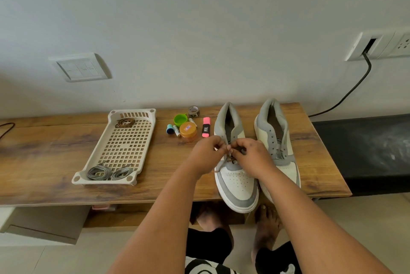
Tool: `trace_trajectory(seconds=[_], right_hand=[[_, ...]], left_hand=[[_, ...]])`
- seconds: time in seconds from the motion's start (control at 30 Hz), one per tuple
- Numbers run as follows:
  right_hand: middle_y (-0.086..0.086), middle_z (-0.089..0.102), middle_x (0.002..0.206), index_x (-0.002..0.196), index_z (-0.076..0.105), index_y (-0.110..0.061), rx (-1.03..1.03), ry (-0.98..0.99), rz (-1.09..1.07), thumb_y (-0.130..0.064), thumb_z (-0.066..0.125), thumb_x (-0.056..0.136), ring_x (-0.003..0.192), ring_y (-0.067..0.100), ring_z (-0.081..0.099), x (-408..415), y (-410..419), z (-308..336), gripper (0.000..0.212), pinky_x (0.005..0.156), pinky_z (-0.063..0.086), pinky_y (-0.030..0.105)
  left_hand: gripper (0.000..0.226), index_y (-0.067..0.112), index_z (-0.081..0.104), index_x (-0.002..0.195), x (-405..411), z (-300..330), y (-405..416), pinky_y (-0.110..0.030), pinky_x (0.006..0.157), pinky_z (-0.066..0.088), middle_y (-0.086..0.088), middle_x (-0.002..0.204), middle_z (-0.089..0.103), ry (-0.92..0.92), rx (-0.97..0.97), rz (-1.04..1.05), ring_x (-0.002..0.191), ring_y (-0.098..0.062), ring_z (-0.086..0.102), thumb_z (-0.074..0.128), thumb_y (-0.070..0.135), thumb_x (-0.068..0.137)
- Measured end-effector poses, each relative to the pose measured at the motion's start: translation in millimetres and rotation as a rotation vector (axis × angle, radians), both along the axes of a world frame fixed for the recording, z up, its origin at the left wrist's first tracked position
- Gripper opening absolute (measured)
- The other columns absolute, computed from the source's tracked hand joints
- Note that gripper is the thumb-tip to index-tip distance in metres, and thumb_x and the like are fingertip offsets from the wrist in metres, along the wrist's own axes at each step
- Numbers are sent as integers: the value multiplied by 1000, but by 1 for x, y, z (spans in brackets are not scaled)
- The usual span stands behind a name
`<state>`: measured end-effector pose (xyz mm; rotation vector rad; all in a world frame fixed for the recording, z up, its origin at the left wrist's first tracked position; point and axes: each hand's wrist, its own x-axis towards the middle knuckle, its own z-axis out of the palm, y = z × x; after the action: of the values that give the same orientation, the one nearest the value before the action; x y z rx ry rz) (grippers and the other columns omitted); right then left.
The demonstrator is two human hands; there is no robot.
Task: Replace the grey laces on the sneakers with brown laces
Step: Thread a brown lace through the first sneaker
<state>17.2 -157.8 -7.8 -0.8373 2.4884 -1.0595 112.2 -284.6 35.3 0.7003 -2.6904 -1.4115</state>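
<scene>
While both hands work over the left sneaker (236, 181), the step looks like threading a brown lace (230, 159) through its lower eyelets. The left hand (205, 156) pinches something small at its fingertips, probably a lace end, and the right hand (251, 155) curls its fingers round the lace just beside it; the two nearly touch. Grey laces (108, 172) lie coiled at the near end of the tray (88, 176), so both sneakers seem already stripped. A second brown lace (125, 122) waits at the tray's far end. The right sneaker (277, 140) stands just beside the left one on the tabletop (44, 163), unlaced as far as shows. Next, I judge, the tip must be fed into the following eyelet and drawn snug, evenly on both sides. Fingers hide the eyelets and lace tips, so how many rows are done cannot be told.
</scene>
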Motion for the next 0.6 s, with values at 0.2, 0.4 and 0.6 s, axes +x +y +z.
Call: trace_trajectory(seconds=[0.2,0.4,0.6], right_hand=[[-11,63,95,103,69,-34,-8,-9,-1,-34,64,92,109,20,55,-1,0,-2,12,92,50,45],[-6,64,101,105,68,-33,-7,-4,-5,-38,65,92,107,18,57,-3,-1,-5,15,91,52,44],[-7,64,98,105,70,-29,-29,1,17,-32,64,93,109,20,56,-3,1,-5,13,92,52,42]], left_hand=[[31,9,63,96,10,8,-15,-29,75,46,-9,93,64,13,41,109,80,-14,54,59,40,96],[30,17,63,97,0,-9,-5,-30,78,48,2,102,64,-147,-127,-20,94,-14,58,63,47,91],[17,14,64,94,3,2,-6,-33,85,47,-5,102,64,-30,19,20,100,-24,59,57,28,99]])
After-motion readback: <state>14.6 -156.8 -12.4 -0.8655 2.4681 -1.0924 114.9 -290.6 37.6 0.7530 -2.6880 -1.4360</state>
